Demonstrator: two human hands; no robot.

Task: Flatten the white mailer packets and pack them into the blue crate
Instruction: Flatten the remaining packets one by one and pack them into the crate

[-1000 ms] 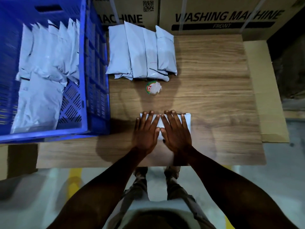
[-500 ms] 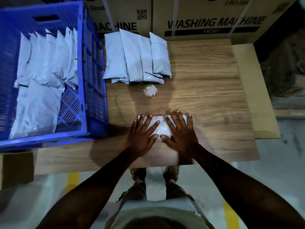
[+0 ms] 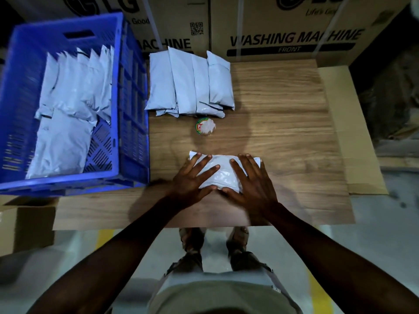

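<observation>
Both hands lie flat, fingers straight and spread, on one packet (image 3: 223, 172) at frame centre: left hand (image 3: 192, 180) on its left half, right hand (image 3: 251, 183) on its right. Flattening is the step in hand; next it likely needs gripping and lifting into the crate (image 3: 133, 105), upper left

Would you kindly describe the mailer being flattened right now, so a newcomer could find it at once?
Start at the wooden table, to the right of the blue crate. Near its front edge one white mailer packet lies crosswise, with the left hand and right hand pressing on it. Unlike the stack of packets at the table's far edge, it lies alone.
</observation>
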